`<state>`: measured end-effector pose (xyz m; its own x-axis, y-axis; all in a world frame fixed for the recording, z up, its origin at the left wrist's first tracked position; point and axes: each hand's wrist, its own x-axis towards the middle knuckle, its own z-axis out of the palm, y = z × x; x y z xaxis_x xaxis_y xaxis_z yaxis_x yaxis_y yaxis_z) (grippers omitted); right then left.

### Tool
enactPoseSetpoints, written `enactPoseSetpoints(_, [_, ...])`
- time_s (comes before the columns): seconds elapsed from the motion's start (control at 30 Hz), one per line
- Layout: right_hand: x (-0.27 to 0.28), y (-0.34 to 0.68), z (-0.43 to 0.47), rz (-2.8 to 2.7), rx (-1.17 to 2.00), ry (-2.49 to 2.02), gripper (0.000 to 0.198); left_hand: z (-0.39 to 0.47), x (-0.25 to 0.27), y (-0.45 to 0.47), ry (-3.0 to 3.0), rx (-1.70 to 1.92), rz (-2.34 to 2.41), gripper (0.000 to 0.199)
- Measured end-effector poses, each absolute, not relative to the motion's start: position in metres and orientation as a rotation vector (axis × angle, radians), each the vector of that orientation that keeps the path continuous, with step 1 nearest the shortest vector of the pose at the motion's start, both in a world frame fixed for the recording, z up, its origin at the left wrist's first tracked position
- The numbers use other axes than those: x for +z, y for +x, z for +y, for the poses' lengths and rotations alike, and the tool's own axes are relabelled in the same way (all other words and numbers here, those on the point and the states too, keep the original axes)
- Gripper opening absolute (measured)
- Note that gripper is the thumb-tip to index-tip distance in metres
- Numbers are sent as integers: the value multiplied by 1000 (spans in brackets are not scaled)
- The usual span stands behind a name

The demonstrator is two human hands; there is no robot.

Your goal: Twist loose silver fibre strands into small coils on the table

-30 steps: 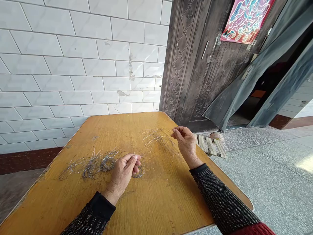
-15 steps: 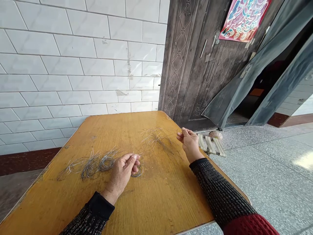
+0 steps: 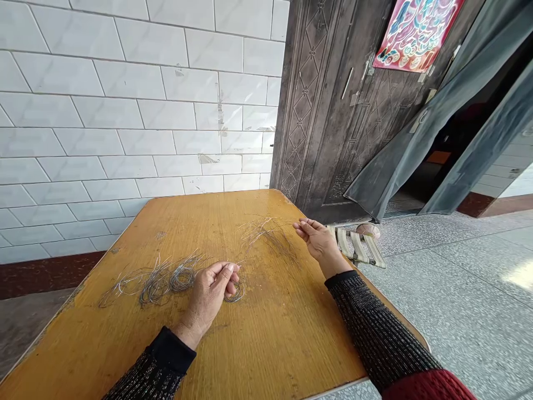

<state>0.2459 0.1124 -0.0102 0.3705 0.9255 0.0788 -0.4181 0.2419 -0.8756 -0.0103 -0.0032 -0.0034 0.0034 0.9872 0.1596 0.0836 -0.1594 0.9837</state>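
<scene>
My left hand [image 3: 210, 291] is closed in a pinch over the table, with a thin wire end showing at its fingertips. A small wire coil [image 3: 238, 293] hangs or lies just under those fingers, partly hidden by them. To the right, my right hand [image 3: 317, 240] pinches with thumb and forefinger at a fine wire by the table's right edge. Between the hands lies a loose spread of thin wires [image 3: 268, 233]. Left of my left hand sit a neat grey wire coil [image 3: 182, 277], a looser wire bundle [image 3: 153, 288] and a pale looped wire [image 3: 125, 284].
The wooden table [image 3: 258, 344] stands near a white tiled wall [image 3: 137, 116]. Beyond its right edge are a low strap-seat stool [image 3: 360, 247], a dark carved door [image 3: 320, 139] and a grey curtain [image 3: 400, 155] hanging at a doorway.
My right hand has shifted a little to the left, closer to the loose wires, which have moved slightly. My left hand stays almost in place.
</scene>
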Motion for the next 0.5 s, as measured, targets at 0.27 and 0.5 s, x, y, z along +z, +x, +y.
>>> enactPoseSetpoints(0.27, [-4, 241, 106, -675, 1012, -871, 9, -1, -7, -12, 1396, 1281, 1174, 29])
enactPoseSetpoints(0.5, [-7, 238, 111, -552, 936, -818, 18, 0, -9, -12, 1413, 1269, 1163, 30])
